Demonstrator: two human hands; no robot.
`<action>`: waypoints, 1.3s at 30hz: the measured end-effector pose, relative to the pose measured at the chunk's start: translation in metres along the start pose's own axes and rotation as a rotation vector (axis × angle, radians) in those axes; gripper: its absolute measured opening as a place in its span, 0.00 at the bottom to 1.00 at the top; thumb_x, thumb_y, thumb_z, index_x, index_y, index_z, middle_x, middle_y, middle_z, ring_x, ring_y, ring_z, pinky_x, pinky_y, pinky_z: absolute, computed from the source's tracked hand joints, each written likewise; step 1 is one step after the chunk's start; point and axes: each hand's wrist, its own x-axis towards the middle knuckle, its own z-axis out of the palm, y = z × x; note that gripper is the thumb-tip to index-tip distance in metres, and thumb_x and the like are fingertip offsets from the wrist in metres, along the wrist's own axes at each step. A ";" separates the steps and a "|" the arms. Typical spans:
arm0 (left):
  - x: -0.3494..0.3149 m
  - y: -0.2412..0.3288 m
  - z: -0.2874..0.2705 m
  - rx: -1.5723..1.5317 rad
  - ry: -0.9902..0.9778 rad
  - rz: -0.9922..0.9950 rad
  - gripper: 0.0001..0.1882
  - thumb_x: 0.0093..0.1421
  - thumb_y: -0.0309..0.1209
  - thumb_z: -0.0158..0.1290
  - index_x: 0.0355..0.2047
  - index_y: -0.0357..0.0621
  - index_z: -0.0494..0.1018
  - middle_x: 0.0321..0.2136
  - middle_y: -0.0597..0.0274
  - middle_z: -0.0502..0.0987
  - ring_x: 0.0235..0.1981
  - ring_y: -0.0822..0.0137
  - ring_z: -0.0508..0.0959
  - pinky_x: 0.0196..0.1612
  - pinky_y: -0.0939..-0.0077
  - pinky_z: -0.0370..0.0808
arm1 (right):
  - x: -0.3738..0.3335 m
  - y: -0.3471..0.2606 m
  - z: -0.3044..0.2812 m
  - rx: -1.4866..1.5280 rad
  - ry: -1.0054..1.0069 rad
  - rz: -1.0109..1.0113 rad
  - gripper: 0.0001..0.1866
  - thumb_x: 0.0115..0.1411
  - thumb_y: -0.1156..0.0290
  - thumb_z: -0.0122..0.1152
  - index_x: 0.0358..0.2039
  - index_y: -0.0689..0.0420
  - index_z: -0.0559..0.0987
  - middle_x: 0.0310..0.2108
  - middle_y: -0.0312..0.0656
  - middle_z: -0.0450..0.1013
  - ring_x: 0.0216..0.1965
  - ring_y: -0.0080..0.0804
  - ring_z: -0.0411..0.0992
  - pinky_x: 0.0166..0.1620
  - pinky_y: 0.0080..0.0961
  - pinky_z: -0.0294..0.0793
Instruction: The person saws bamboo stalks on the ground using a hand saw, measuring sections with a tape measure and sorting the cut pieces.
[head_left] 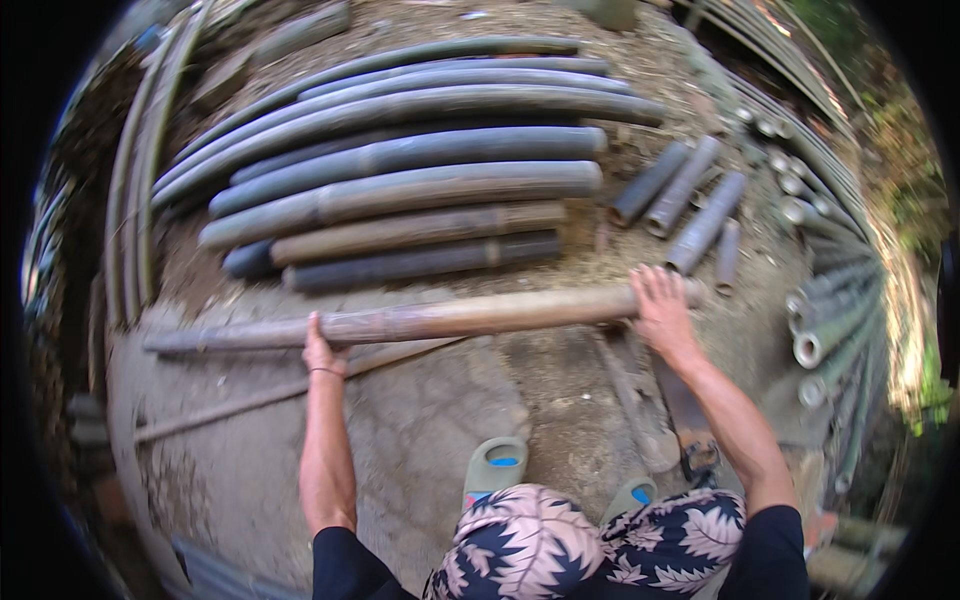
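A bamboo pole point(470, 316) lies crosswise in both hands, its long axis running from left to right in front of the person, with the right end slightly farther away. The left hand point(324, 352) is partly closed around the near side, its thumb up along the pole and its fingers hidden underneath; a thin dark band circles the wrist. A long stretch of pole extends leftward beyond that hand. The right hand point(660, 308) is curved over the pole near the right end, holding it with fingers slightly fanned, and only a short stub sticks out past it.

The pole is round and straight-grained, brown between the hands and greyer toward its narrower left end; blur softens its surface.

Beneath the left hand, a thin stick point(230, 408) slants across the rough, stained ground point(430, 400). Beyond both hands, a row of bamboo poles point(400, 197), grey, bluish and tan, lies roughly parallel to the held one. Just beyond the right hand, short bamboo lengths point(707, 222) tilt away to the right. Farther right of it, a pile of greenish bamboo point(840, 330) shows hollow, ring-shaped ends. On the near side of the right hand lies a wooden tool point(622, 385) with a long handle.
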 end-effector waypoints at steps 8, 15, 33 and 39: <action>0.055 -0.054 0.108 0.517 0.215 0.216 0.30 0.55 0.34 0.62 0.54 0.27 0.67 0.54 0.43 0.73 0.53 0.48 0.76 0.54 0.44 0.76 | -0.094 0.041 0.006 0.363 -0.169 0.259 0.40 0.57 0.62 0.65 0.66 0.61 0.61 0.59 0.54 0.62 0.58 0.52 0.64 0.61 0.45 0.66; -0.012 -0.140 0.126 1.728 0.176 0.946 0.42 0.56 0.45 0.61 0.63 0.30 0.62 0.59 0.32 0.67 0.59 0.37 0.68 0.62 0.49 0.66 | -0.237 0.041 0.054 0.282 -0.408 0.515 0.56 0.54 0.45 0.68 0.70 0.67 0.51 0.61 0.60 0.60 0.58 0.53 0.64 0.57 0.42 0.67; -0.719 -0.403 0.529 1.594 -1.789 1.272 0.47 0.49 0.51 0.68 0.59 0.30 0.63 0.61 0.37 0.64 0.63 0.43 0.65 0.64 0.55 0.66 | -0.392 0.237 0.005 0.737 -0.171 0.839 0.45 0.59 0.47 0.63 0.69 0.57 0.57 0.64 0.51 0.55 0.64 0.52 0.56 0.63 0.48 0.60; -0.838 -0.543 0.604 1.869 -1.556 0.869 0.49 0.46 0.50 0.68 0.59 0.30 0.60 0.45 0.32 0.76 0.48 0.37 0.78 0.53 0.51 0.75 | -0.535 0.312 -0.016 0.828 -0.019 1.156 0.38 0.62 0.52 0.60 0.66 0.57 0.62 0.61 0.53 0.61 0.62 0.55 0.60 0.64 0.45 0.61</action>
